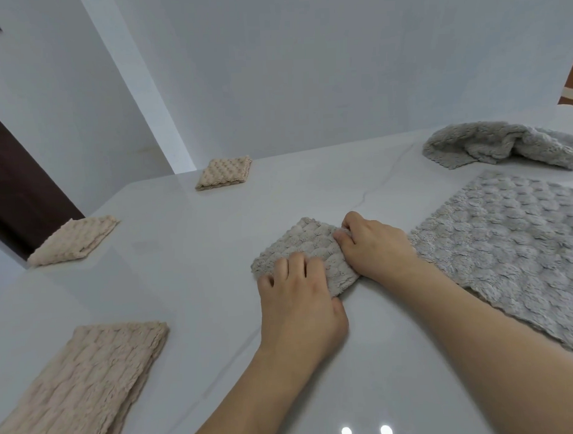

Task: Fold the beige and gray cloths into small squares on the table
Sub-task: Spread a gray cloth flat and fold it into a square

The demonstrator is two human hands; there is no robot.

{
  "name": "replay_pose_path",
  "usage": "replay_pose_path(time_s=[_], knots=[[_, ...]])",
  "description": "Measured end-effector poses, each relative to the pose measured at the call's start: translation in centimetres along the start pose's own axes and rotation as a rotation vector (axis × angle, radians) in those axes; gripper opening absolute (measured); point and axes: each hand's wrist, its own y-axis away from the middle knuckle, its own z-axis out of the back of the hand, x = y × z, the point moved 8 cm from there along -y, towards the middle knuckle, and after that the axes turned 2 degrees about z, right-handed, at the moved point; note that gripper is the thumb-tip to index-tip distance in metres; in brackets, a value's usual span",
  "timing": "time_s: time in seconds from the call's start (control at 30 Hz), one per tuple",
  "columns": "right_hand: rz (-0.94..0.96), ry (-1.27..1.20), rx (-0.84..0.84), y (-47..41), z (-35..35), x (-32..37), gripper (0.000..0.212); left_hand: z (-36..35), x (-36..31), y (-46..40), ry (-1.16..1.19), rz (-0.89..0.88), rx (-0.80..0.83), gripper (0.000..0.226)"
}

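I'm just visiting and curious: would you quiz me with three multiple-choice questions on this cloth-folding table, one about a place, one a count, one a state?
1. Where does the crumpled gray cloth lie?
A. far right of the table
B. near left corner
C. under the hands

2. How many beige cloths are folded on the table?
A. one
B. three
C. five

3. What state is the large gray cloth beside the right hand in?
A. rolled up
B. folded small
C. spread flat

Answers: 1 A, it sits bunched at the far right edge. 2 B, three beige folded pieces lie along the left side. 3 C, it lies open in one layer, while both hands press on a small folded gray cloth.
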Motion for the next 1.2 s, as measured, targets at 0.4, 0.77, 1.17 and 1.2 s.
replay_pose_path(time_s=[0.4, 0.77, 1.17, 1.2], knots=[[0.009, 0.018, 0.001, -0.3, 0.0, -0.1, 0.024, -2.0, 0.7, 0.2, 0.022, 0.049, 0.431, 0.052], [0.020, 0.014, -0.029, 0.1, 0.1, 0.2, 0.026, -2.5, 1.4, 0.3, 0.030, 0.009, 0.468, 0.083], [0.251, -0.218, -0.165, 0.9, 2.0, 1.8, 0.023, -3.3, 7.7, -7.2, 0.452, 0.453, 0.427, 0.070], [0.265, -0.250, -0.185, 1.0, 2.2, 1.8, 0.022, -4.0, 7.2, -7.4, 0.468, 0.428, 0.459, 0.069]])
